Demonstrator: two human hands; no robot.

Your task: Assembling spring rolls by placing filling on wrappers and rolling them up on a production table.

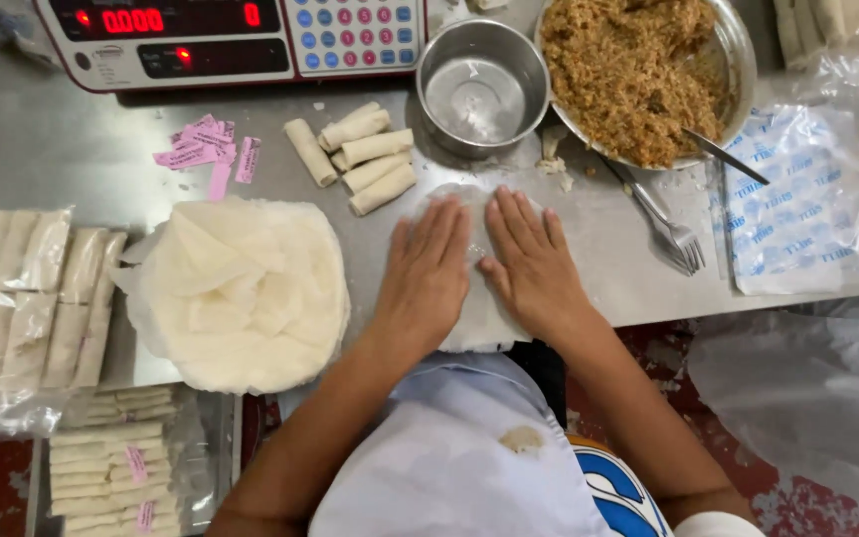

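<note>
My left hand (428, 270) and my right hand (532, 261) lie flat, palms down and fingers together, side by side on a thin round white wrapper (479, 320) spread on the steel table (52, 139). The wrapper's near edge hangs over the table's front edge. Neither hand grips anything. Just beyond the fingertips lie several finished pale rolls (360, 159). Left of my left hand sits a thick stack of white wrappers (241, 293).
A big metal bowl of brown filling (633, 75) with a utensil handle (726, 156) stands at the back right, an empty steel bowl (479, 89) beside it. A fork (663, 224), a printed plastic bag (802, 204), a digital scale (231, 40), pink slips (206, 149) and bagged rolls (32, 298) surround the spot.
</note>
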